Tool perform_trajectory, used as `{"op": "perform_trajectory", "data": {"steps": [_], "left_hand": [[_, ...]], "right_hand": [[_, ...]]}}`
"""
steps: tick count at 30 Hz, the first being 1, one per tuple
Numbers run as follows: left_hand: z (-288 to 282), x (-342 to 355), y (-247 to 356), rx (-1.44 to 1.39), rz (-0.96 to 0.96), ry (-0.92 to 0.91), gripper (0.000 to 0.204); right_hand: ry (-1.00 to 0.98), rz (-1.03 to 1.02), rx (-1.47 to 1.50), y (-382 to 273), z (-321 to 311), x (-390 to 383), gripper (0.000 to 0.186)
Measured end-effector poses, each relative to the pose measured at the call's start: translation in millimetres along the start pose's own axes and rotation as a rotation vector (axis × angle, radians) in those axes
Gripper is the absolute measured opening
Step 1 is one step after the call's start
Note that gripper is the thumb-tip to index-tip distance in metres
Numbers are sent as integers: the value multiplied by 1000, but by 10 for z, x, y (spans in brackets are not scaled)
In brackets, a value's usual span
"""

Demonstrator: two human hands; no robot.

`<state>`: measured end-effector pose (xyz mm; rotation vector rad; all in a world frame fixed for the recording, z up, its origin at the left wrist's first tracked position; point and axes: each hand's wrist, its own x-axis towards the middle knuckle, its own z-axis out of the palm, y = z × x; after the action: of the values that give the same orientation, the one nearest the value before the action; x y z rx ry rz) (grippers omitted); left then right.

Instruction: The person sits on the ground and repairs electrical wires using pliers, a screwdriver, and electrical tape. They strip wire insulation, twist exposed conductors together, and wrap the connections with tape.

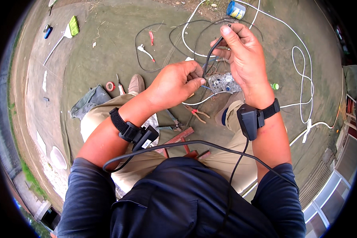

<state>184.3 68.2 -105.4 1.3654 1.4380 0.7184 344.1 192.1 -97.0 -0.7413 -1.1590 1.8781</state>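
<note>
A black cable [209,57] runs between my two hands, bent in a gentle curve. My left hand [174,81] pinches its lower part between thumb and fingers. Higher up, my right hand [248,55] grips the cable near its upper end, the thumb pressed on it and the other fingers curled loosely. Below my hands, a clear crinkled bundle [224,83] lies on the ground with thin wires around it; my hands partly hide that spot. Pliers with orange-red handles [197,113] lie between my feet, near a dark metal tool [176,124].
White cable [312,85] loops over the green ground sheet [115,43] at right. A blue tub [236,10] is at the far edge. To the left are a red tape roll [110,86], a screwdriver [120,87], a grey cloth [87,104] and a green-bristled broom [73,27].
</note>
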Motion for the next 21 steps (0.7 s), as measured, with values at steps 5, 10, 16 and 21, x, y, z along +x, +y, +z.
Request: {"op": "perform_trajectory", "data": {"steps": [5,10,16,21], "left_hand": [[-140,83,-21,-436,-65,151,13],[-339,147,26,-711,-133,293,12],[-370,152,62,-829,-132,328,11],[-334,164,69,-761,-56,341,13]], "right_hand": [[-88,44,-269,47,-8,-80,28],[-129,-266,-834,97,55,-150,23],[-115,-581,-1140,73,124,-143,25],[-151,-470,-1073,108,172,-200,22]]}}
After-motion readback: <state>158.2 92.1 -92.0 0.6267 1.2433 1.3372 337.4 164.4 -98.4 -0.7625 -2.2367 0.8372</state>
